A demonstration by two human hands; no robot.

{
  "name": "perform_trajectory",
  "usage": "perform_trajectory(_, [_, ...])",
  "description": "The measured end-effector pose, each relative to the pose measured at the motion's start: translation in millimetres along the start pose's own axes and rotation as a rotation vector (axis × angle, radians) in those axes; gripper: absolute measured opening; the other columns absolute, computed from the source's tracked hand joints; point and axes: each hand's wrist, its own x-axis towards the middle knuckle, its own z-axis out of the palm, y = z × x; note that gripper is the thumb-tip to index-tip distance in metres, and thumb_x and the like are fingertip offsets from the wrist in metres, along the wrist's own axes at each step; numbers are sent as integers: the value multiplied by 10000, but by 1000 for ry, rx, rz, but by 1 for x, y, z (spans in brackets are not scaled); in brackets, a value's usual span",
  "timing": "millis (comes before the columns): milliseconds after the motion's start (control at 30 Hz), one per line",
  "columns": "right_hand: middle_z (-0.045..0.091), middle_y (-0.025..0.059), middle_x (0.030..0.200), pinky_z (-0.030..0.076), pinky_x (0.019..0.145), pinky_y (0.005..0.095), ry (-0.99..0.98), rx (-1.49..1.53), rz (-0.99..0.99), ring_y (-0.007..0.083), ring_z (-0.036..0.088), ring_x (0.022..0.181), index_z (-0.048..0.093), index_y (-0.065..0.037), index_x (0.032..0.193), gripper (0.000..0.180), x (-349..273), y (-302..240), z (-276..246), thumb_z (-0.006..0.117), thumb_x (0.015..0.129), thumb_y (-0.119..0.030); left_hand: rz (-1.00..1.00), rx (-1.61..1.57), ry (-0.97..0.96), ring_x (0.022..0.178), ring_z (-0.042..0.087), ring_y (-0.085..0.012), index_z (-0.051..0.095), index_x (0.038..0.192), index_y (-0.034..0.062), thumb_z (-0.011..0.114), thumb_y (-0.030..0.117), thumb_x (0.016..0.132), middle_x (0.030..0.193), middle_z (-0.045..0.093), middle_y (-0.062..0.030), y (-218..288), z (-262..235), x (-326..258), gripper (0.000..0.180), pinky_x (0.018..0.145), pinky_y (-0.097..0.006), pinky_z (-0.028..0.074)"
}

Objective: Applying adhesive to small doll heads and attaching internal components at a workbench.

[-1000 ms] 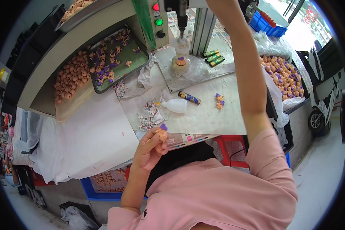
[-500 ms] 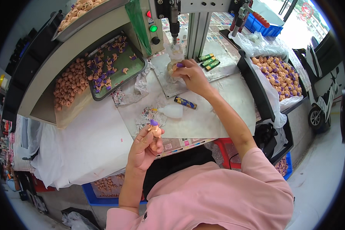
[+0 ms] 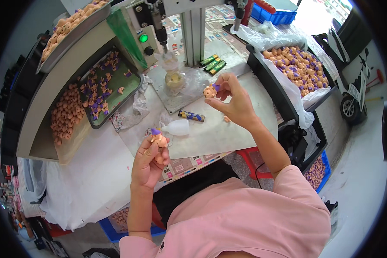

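My left hand [image 3: 145, 167] is closed on a small peach doll body [image 3: 159, 139] with a purple top, held up above the table's front edge. Lower in the same fingers sits another round peach piece [image 3: 159, 158], partly hidden. My right hand [image 3: 237, 102] pinches a small doll [image 3: 209, 91] between thumb and fingers; it has a round peach head with a printed face and a purple part. That doll is in the air, to the right of the plastic-wrapped press fixture [image 3: 175, 81]. Below the right hand lies a small peach piece [image 3: 226, 119] on the white sheet.
The press tool [image 3: 161, 35] hangs above the fixture. A white squeeze bottle [image 3: 177, 127] and a blue tube [image 3: 191, 116] lie between my hands; green tubes [image 3: 213, 64] lie behind. At left are a dark tray [image 3: 133, 87] of purple parts and piled heads [image 3: 66, 114]. A black crate [image 3: 273, 88] of dolls stands right.
My right hand has moved from the press fixture to the right, carrying the doll with it. My left hand still holds its pieces. The whole view has shifted.
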Motion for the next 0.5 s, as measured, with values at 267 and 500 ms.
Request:
perform_trajectory(267, [616, 60, 887, 480, 623, 273, 481, -509, 8, 125, 596, 761, 524, -79, 1015, 297, -7, 3, -108, 726, 819, -174, 74, 206, 60, 858, 606, -112, 551, 1213, 50, 585, 99, 916, 1097, 624, -122, 24, 19, 47, 303, 692, -246, 521])
perform_trajectory(500, [632, 62, 861, 486, 642, 279, 676, -636, 81, 144, 616, 718, 515, -67, 1092, 389, -35, 14, -199, 745, 780, -110, -21, 329, -30, 828, 614, -79, 620, 1094, 68, 638, 120, 890, 989, 657, -35, 35, 24, 102, 211, 665, -228, 518])
